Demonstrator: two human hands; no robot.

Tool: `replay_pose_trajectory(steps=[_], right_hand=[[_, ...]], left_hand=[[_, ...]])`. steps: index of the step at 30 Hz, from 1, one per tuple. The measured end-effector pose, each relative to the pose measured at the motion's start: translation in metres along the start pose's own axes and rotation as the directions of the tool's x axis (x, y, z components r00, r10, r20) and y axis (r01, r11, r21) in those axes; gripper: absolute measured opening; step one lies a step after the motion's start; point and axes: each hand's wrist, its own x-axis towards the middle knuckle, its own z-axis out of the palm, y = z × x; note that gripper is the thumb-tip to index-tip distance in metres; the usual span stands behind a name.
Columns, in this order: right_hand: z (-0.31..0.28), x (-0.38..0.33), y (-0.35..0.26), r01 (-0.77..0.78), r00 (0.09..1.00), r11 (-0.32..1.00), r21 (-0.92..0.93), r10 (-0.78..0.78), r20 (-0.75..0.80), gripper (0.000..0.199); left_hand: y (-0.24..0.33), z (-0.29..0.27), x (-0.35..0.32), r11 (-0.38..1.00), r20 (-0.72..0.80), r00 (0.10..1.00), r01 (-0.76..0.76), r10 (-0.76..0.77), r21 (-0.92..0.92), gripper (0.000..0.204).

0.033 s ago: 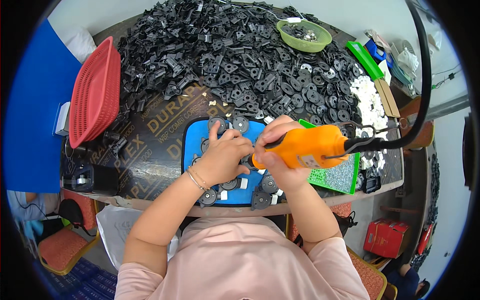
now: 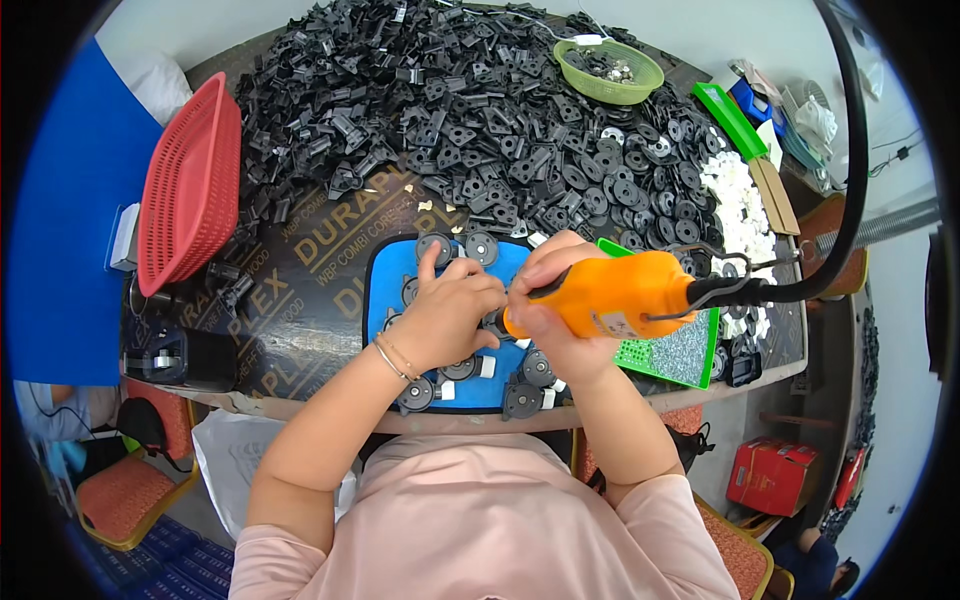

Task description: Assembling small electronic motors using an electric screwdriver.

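Observation:
A blue jig plate [image 2: 385,290] lies at the near edge of the table with several round black parts [image 2: 480,248] seated on it. My left hand [image 2: 445,310] rests on the plate. Its fingers curl around one round black part at the middle, and the index finger points up toward another disc. My right hand [image 2: 555,320] grips an orange power screwdriver [image 2: 620,295]. The tool lies almost level, with its tip hidden between my two hands. A thick black cable [image 2: 850,150] runs from its rear up and to the right.
A big heap of black plastic parts [image 2: 420,100] covers the far table. A red basket [image 2: 185,185] leans at the left, with a black device [image 2: 185,358] below it. A green bowl [image 2: 608,70], white pieces [image 2: 740,205] and a green screw tray [image 2: 680,355] are at the right.

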Motion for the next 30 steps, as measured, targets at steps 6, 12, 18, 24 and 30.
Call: replay_pose_trajectory(steps=[6, 12, 18, 24, 30], right_hand=[[0.004, 0.000, 0.005, -0.014, 0.997, 1.000, 0.017, 0.013, 0.075, 0.023], [0.001, 0.005, 0.006, 0.024, 0.996, 0.999, 0.042, -0.027, 0.083, 0.024], [-0.045, 0.004, -0.028, 0.112, 0.983, 0.956, 0.272, -0.066, -0.173, 0.026], [-0.088, -0.029, -0.022, -0.113, 0.939, 0.994, -0.004, 0.106, -0.326, 0.022], [-0.090, -0.031, -0.013, -0.056, 0.926, 0.998, 0.004, 0.054, -0.373, 0.023]], left_hand=[[0.001, 0.002, 0.000, 1.000, -0.037, 0.999, -0.013, 0.014, 0.028, 0.045], [0.001, 0.002, 0.002, 0.998, -0.021, 1.000, -0.010, 0.011, 0.066, 0.042], [0.002, -0.005, -0.001, 1.000, 0.066, 0.998, -0.003, 0.002, 0.011, 0.043], [0.009, -0.005, -0.007, 1.000, 0.058, 0.998, 0.011, -0.013, 0.022, 0.048], [0.021, -0.017, -0.027, 0.998, -0.038, 0.998, 0.056, -0.056, 0.016, 0.052]])
